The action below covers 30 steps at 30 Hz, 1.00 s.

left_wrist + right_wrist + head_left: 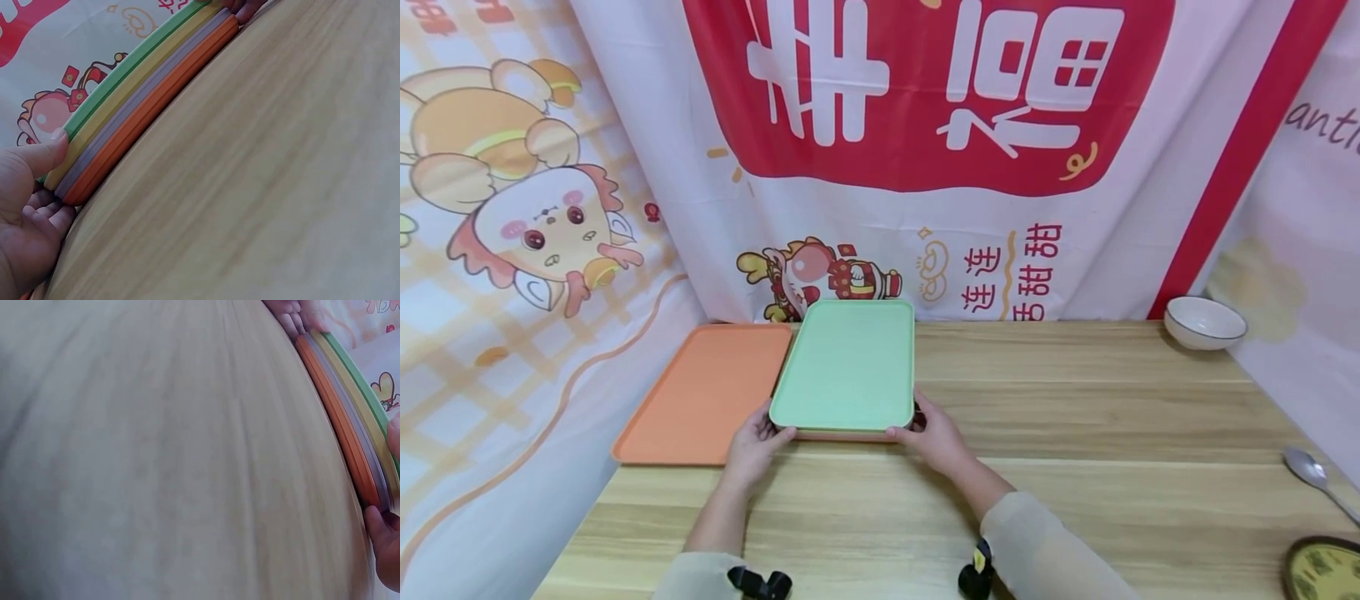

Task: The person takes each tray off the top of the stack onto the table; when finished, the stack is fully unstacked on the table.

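Observation:
A stack of rectangular trays lies near the back of the wooden table, its top a light green tray (850, 367). Beneath that, the left wrist view shows a yellow tray (94, 139), a purple tray (103, 149) and orange (119, 153) at the bottom. My left hand (752, 448) grips the stack's near left corner, thumb against its edge and fingers curled low at the side. At the near right corner my right hand (938, 437) holds it likewise. Whether the stack touches the table is hard to tell.
A separate orange tray (707, 392) lies flat just left of the stack. On the right are a white bowl (1206, 323) at the back, a metal spoon (1309, 468) and a dark-rimmed patterned round item (1326, 571), partly cut off. Printed cloth (955, 233) hangs behind the table (1075, 400).

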Available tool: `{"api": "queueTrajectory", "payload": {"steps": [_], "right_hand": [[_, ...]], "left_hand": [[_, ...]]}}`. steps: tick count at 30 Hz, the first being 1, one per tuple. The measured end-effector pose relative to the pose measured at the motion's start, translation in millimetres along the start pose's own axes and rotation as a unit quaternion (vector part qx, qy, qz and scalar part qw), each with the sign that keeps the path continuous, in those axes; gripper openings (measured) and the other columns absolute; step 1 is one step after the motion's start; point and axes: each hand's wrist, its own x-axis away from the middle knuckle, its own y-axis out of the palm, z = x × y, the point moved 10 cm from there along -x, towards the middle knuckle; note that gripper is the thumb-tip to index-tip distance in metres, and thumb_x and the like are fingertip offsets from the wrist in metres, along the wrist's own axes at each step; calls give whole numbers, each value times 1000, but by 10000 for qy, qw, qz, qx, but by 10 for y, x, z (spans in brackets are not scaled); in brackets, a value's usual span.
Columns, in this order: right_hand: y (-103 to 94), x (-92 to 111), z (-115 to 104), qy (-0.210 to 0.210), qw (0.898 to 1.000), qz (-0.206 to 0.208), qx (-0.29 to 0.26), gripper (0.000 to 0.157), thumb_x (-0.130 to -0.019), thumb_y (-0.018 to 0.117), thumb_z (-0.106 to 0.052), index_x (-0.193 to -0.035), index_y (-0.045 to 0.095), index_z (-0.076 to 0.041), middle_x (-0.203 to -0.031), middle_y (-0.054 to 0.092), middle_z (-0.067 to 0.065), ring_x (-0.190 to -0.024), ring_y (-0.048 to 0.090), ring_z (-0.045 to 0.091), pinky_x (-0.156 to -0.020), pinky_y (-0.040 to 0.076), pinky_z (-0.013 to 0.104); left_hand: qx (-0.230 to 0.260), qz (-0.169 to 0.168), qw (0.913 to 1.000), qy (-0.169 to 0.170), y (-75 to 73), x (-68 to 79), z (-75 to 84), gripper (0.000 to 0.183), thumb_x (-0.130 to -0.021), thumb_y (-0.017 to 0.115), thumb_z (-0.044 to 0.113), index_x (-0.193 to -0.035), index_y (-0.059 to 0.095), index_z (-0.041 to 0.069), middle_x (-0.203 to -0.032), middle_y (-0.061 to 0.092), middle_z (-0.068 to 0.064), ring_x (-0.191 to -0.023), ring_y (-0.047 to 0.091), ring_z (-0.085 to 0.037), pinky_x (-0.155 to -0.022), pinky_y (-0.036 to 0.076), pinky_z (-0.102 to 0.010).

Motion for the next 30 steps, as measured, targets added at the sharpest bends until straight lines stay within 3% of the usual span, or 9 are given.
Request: {"api": "queueTrajectory", "payload": {"steps": [8, 13, 16, 19, 23, 30], "right_hand": [[-23, -18, -89, 44, 9998, 139, -159, 82, -85, 77, -25, -152, 33, -4, -140, 53, 19, -122, 56, 30, -103, 52, 45], [-55, -28, -178, 221, 9991, 200, -304, 87, -85, 78, -25, -153, 29, -3, -123, 56, 14, -100, 55, 20, -80, 54, 28], [-49, -38, -213, 292, 9957, 170, -861, 87, -85, 77, -18, -154, 26, -2, -120, 59, 19, -94, 57, 19, -72, 53, 22], [-7, -55, -220, 385, 9855, 15, -1649, 85, -89, 72, -11, -155, 19, -4, -129, 57, 30, -99, 65, 26, -79, 60, 27], [61, -74, -190, 578, 9670, -246, -2468, 86, -93, 65, -7, -158, 9, -9, -137, 49, 37, -105, 68, 35, -92, 60, 39], [83, -64, -137, 889, 9439, -217, -3172, 85, -93, 59, 4, -158, 7, -12, -133, 48, 36, -96, 68, 21, -93, 60, 34]], "left_hand": [[8, -18, 10000, -55, -10, 44, 25, 81, -94, 65, 9, -154, 12, -6, -161, 16, -26, -150, 17, -39, -125, 20, -45], [79, -30, 9999, -79, -19, 53, 18, 80, -95, 64, 12, -154, 12, -6, -161, 15, -25, -151, 16, -38, -126, 19, -45], [115, -27, 9999, -64, -23, 45, 13, 79, -96, 62, 13, -154, 13, -6, -162, 15, -25, -151, 16, -38, -126, 19, -44], [123, -35, 9999, -16, -18, 38, 19, 78, -97, 62, 14, -154, 13, -6, -161, 16, -25, -151, 15, -38, -126, 19, -45], [129, -63, 9999, 32, 2, 28, 25, 79, -96, 63, 15, -154, 13, -5, -161, 15, -25, -151, 15, -39, -126, 18, -46], [320, 32, 9995, 23, 24, 5, 9, 77, -93, 64, 6, -153, 17, -7, -160, 20, -26, -150, 20, -37, -125, 21, -43]]}}
